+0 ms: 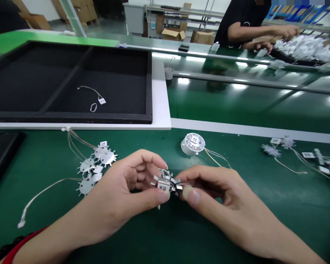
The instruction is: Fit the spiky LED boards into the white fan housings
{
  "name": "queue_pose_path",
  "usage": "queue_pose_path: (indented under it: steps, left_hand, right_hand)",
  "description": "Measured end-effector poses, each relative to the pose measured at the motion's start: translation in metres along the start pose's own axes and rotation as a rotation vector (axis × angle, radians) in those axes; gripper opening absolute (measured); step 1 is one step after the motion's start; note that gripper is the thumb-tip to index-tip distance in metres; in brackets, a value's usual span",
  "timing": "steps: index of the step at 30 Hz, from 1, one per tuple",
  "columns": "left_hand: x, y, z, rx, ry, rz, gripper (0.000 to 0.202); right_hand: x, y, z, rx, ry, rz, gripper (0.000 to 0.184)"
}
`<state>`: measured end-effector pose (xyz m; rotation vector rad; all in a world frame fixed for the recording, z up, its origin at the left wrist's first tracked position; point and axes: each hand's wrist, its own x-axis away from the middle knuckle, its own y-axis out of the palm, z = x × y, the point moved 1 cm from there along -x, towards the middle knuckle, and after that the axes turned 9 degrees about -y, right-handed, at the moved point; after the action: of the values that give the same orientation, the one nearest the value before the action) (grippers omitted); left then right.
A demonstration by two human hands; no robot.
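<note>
Between the thumb and fingers of my left hand (121,196) is a small silvery star-shaped plate (164,184) with short tabs round its edge and a white code label. My right hand (225,201) is closed at its right side, thumb against forefinger, pinching thin wires that run from the plate. Its inner fingertips are partly hidden. Beyond my hands stands a round white housing (193,144), with a similar plate inside and wires trailing right. Several star-shaped plates (87,165) with wires lie beside my left hand.
A black foam-lined tray (121,80) at the upper left holds a short wire and a small ring. More wired plates (287,142) lie at the right. Another housing (169,73) stands farther back. Across the bench a co-worker (244,29) handles a white heap of parts (308,47).
</note>
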<state>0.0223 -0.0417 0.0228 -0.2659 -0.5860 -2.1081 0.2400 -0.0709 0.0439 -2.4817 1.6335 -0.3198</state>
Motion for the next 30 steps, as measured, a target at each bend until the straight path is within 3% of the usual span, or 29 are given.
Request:
queue_pose_path:
  steps: [3, 11, 17, 20, 24, 30]
  left_hand:
    - [0.000, -0.001, -0.001, 0.010, -0.038, -0.013, 0.022]
    - [-0.002, 0.005, 0.001, -0.067, -0.071, 0.029, 0.025]
    - [0.002, 0.000, 0.013, -0.354, 0.133, 0.374, 0.015]
    - [0.002, -0.005, 0.018, -0.526, 0.236, 0.446, 0.012]
    - [0.003, -0.005, 0.018, -0.623, 0.225, 0.461, 0.012]
    - [0.003, 0.001, 0.010, -0.523, 0.152, 0.344, 0.020]
  right_hand:
    - [-0.001, 0.001, -0.001, -0.031, 0.017, 0.004, 0.014]
    - [-0.002, 0.000, 0.004, 0.078, 0.035, 0.053, 0.025]
    - [-0.009, -0.009, 0.009, 0.092, -0.004, 0.112, 0.030]
    - [-0.010, -0.012, 0.012, 0.092, 0.007, 0.103, 0.031]
    - [-0.009, -0.011, 0.012, 0.081, 0.022, 0.098, 0.033]
    - [-0.006, -0.004, 0.007, 0.056, -0.033, 0.118, 0.030]
